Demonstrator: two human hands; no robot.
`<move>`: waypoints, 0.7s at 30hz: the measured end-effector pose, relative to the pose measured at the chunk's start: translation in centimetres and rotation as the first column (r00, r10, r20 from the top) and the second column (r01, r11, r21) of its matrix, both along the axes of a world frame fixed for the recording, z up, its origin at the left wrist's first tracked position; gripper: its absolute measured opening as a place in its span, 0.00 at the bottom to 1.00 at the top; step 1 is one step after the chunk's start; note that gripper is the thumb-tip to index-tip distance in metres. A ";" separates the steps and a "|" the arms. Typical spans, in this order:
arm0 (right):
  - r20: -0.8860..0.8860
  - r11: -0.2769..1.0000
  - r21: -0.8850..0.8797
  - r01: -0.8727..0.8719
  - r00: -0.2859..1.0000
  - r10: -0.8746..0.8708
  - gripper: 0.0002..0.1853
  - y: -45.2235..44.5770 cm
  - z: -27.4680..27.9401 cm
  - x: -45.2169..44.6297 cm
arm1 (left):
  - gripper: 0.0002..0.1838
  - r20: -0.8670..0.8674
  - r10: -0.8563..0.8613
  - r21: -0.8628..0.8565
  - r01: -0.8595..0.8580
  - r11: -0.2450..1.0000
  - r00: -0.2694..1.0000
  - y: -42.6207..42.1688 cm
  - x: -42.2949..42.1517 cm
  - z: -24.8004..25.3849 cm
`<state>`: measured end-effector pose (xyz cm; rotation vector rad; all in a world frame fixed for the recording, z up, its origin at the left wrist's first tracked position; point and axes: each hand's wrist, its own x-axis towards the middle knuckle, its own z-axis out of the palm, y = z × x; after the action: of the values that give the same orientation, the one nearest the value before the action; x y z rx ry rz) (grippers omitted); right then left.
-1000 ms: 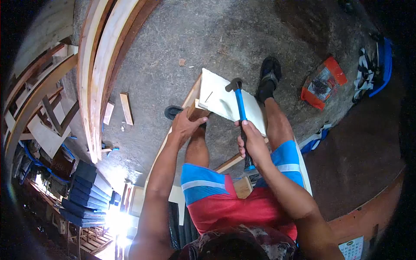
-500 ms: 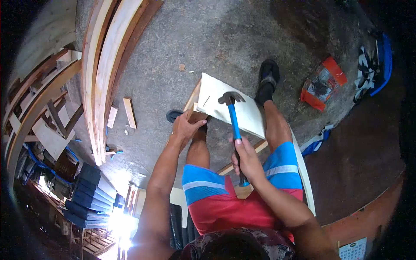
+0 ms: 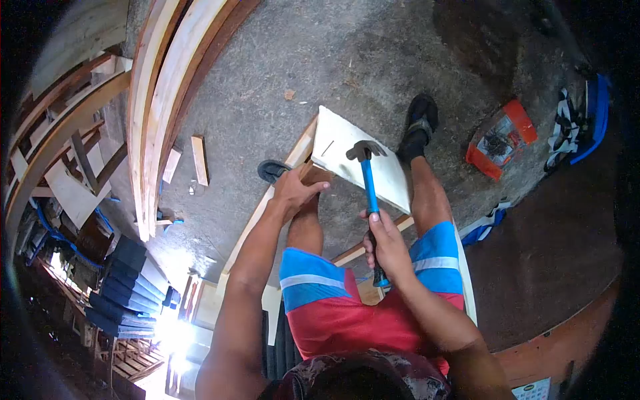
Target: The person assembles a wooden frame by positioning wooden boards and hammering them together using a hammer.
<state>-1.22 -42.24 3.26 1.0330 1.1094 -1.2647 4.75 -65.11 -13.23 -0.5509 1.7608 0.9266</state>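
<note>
Between lower legs (image 3: 430,190): flat white panel (image 3: 367,141), thin dark nail (image 3: 328,148) seemingly started, not driven flush.
Right hand (image 3: 388,245) clamped round blue-shafted claw hammer (image 3: 370,185); left hand (image 3: 292,192) clasps brown wooden block (image 3: 316,175).

I see a rough gray concrete floor (image 3: 267,73) with dark patches (image 3: 477,40). On the left, bright white light (image 3: 175,333) glares. A paper calendar (image 3: 531,391) shows at the right.
</note>
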 end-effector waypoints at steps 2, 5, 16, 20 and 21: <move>0.019 0.999 0.013 -0.035 0.999 0.035 0.21 0.1 0.3 0.0 | 0.35 0.032 0.056 0.016 -0.056 0.998 0.998 0.0 0.2 -0.5; -0.007 1.000 0.010 -0.025 1.000 0.025 0.21 0.4 0.5 0.3 | 0.35 0.031 0.085 -0.001 -0.085 0.996 0.996 -0.1 -0.8 0.9; 0.037 1.000 0.010 -0.010 0.999 0.010 0.21 1.2 0.6 1.2 | 0.29 0.051 0.170 0.260 -0.177 0.949 0.984 -1.8 0.4 -2.2; 0.035 1.000 0.014 -0.028 0.999 0.028 0.21 1.1 0.3 0.9 | 0.30 0.141 0.240 0.324 -0.273 0.906 0.961 -2.0 -0.5 -1.3; 0.039 0.999 0.021 -0.032 0.999 0.031 0.21 1.1 0.4 0.8 | 0.30 0.136 0.238 0.324 -0.270 0.907 0.962 -1.6 -0.4 -0.3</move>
<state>-0.42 -41.13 3.62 1.0485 1.1078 -1.2049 4.34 -66.68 -13.57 -0.5946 1.4220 1.3357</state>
